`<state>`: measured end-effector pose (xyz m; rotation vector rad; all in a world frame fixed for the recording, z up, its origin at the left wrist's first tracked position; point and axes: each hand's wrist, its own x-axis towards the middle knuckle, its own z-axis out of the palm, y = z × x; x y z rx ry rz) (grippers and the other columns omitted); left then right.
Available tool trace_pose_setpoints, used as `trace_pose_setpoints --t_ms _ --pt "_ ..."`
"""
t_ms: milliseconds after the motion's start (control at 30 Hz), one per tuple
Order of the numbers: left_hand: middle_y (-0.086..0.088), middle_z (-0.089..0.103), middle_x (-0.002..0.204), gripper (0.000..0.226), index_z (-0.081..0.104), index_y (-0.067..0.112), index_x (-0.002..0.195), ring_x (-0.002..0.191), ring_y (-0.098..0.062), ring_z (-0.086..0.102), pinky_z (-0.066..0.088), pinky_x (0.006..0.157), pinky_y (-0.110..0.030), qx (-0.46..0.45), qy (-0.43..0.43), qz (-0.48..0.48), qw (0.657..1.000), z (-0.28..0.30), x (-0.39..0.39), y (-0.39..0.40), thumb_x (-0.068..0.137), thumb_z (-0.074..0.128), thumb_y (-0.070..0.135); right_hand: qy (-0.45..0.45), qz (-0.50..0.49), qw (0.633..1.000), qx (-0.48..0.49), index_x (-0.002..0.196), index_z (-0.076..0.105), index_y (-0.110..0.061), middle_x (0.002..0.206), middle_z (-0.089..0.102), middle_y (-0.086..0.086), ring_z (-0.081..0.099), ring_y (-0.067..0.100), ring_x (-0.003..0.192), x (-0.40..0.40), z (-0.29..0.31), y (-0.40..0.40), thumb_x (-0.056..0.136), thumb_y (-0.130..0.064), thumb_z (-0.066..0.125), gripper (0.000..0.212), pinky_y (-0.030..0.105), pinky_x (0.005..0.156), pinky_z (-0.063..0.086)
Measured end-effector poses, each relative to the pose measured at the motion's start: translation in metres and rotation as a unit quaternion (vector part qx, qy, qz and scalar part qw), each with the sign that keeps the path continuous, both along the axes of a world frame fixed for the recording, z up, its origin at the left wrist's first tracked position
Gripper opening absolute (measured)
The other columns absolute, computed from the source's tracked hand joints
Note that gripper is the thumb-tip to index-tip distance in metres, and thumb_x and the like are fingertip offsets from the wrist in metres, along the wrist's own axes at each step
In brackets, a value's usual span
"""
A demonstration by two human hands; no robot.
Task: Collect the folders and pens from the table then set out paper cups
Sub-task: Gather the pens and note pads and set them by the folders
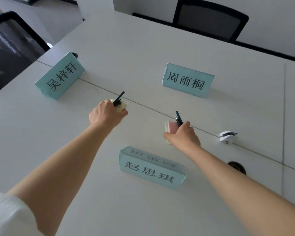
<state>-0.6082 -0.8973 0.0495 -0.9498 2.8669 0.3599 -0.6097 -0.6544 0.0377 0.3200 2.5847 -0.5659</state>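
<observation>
Beyond the nearest name card [152, 169], left hand [106, 114] grips pens [118, 98] (over a yellow pad); right hand [182, 136] grips upright pens [179, 118].

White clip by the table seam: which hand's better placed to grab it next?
Right, marginally. The right hand is much nearer the white clip than the left hand. But both are full: each grips pens and a sticky-note pad, so it would likely need to unload first.

An office meeting room: 3 name cards [187, 80] on a long white table [143, 48], mesh chairs [209, 19] around.
</observation>
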Motion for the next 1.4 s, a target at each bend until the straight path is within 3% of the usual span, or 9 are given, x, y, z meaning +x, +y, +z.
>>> trace_pose_setpoints --t_ms 100,233,533,767,900,1100,1200,1400 --pt "-0.005 0.059 0.088 0.040 0.053 0.018 0.095 0.079 -0.029 0.053 0.039 0.067 -0.032 0.023 0.027 0.004 0.999 0.034 0.019 0.020 0.079 0.057 0.055 0.004 -0.015 0.999 -0.041 0.124 0.035 -0.007 0.119 0.054 0.011 0.059 0.031 0.099 0.016 0.030 0.013 0.074 -0.050 0.066 0.073 0.033 0.072 0.043" --pt "-0.001 0.058 0.077 0.044 0.056 0.016 0.093 0.078 -0.027 0.059 0.042 0.064 -0.031 0.099 0.044 0.028 0.994 0.068 0.064 0.062 0.078 0.057 0.057 0.006 -0.018 0.994 -0.104 0.123 0.035 -0.009 0.117 0.055 0.009 0.054 0.028 0.089 0.058 0.070 0.040 0.076 -0.049 0.064 0.068 0.033 0.071 0.042" --pt "-0.001 0.060 0.074 0.042 0.054 0.017 0.079 0.073 -0.022 0.059 0.036 0.055 -0.029 0.249 0.040 0.025 0.967 0.090 0.211 0.174 0.078 0.056 0.059 0.027 -0.005 0.989 -0.148 0.109 0.039 -0.012 0.104 0.056 0.004 0.059 0.027 0.087 0.183 0.117 0.109 0.075 -0.048 0.067 0.057 0.033 0.069 0.047" --pt "0.003 0.060 0.076 0.033 0.050 0.021 0.080 0.079 -0.024 0.060 0.041 0.062 -0.031 0.282 0.063 0.007 0.957 0.103 0.323 0.228 0.083 0.060 0.053 0.020 -0.052 0.986 -0.155 0.107 0.041 -0.013 0.101 0.057 0.002 0.054 0.025 0.082 0.290 0.119 0.149 0.073 -0.046 0.069 0.055 0.031 0.066 0.040" --pt "0.001 0.060 0.080 0.034 0.054 0.018 0.088 0.078 -0.021 0.059 0.039 0.059 -0.031 0.315 0.059 0.004 0.947 0.100 0.390 0.243 0.084 0.060 0.051 0.022 -0.098 0.981 -0.165 0.106 0.041 -0.015 0.096 0.055 0.000 0.053 0.018 0.073 0.362 0.119 0.166 0.073 -0.044 0.070 0.052 0.028 0.056 0.037" --pt "-0.003 0.062 0.082 0.037 0.057 0.014 0.093 0.076 -0.019 0.059 0.039 0.058 -0.031 0.346 0.013 -0.046 0.937 0.087 0.494 0.253 0.086 0.059 0.050 0.026 -0.178 0.967 -0.182 0.104 0.043 -0.016 0.087 0.053 -0.008 0.052 0.006 0.071 0.485 0.114 0.177 0.073 -0.043 0.069 0.048 0.028 0.058 0.042" --pt "-0.003 0.064 0.086 0.038 0.057 0.015 0.097 0.076 -0.017 0.061 0.042 0.057 -0.029 0.353 -0.012 -0.065 0.933 0.088 0.534 0.253 0.086 0.059 0.051 0.024 -0.223 0.955 -0.194 0.105 0.045 -0.015 0.088 0.055 -0.007 0.056 0.011 0.075 0.542 0.114 0.182 0.073 -0.042 0.070 0.049 0.030 0.065 0.047" --pt "-0.003 0.064 0.088 0.049 0.057 0.017 0.097 0.082 -0.024 0.062 0.051 0.073 -0.036 0.358 -0.048 -0.105 0.926 0.093 0.580 0.277 0.075 0.061 0.061 0.050 -0.293 0.936 -0.191 0.103 0.045 -0.010 0.089 0.057 -0.003 0.058 0.015 0.077 0.622 0.125 0.211 0.074 -0.039 0.070 0.048 0.032 0.066 0.050"
